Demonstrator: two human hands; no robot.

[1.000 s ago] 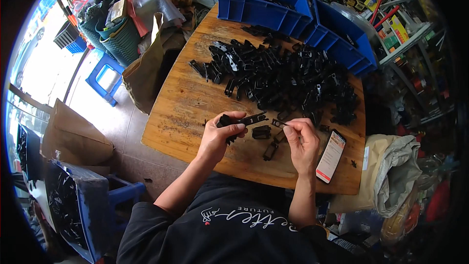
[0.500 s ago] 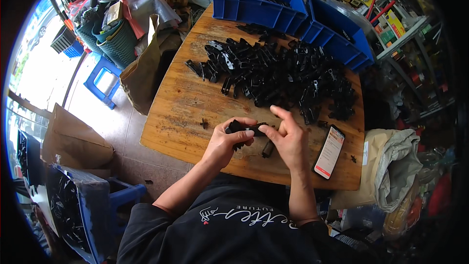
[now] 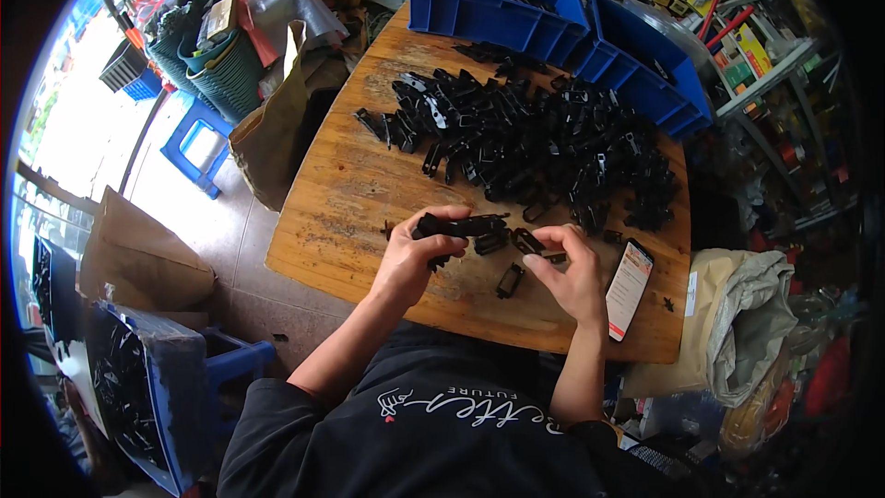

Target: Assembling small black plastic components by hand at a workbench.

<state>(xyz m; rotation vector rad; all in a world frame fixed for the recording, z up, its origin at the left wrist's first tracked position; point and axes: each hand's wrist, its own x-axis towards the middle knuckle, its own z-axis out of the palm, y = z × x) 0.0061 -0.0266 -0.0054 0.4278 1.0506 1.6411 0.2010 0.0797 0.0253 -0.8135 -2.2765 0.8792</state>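
Over the near part of the wooden table (image 3: 341, 192), my left hand (image 3: 411, 254) is closed round several black plastic parts (image 3: 458, 225), whose long ends stick out toward the right. To its right, my right hand (image 3: 569, 269) pinches a small black frame-like part (image 3: 527, 242) between thumb and fingers. Another black frame-like part (image 3: 508, 281) lies on the wood between and below the hands, and one more (image 3: 491, 242) sits beside the left hand's bundle. Beyond both hands spreads a large pile of similar black parts (image 3: 516, 134).
Two blue bins (image 3: 498, 23) (image 3: 636, 70) stand along the table's far edge. A phone (image 3: 631, 291) with a lit screen lies right of my right hand. A paper sack (image 3: 710, 323) leans at the right; a blue stool (image 3: 195, 150) and cardboard (image 3: 267, 143) stand at the left.
My right hand has moved right and down from the left hand's bundle and now pinches a separate black part. My left hand keeps its hold, the bundle turned more into view.
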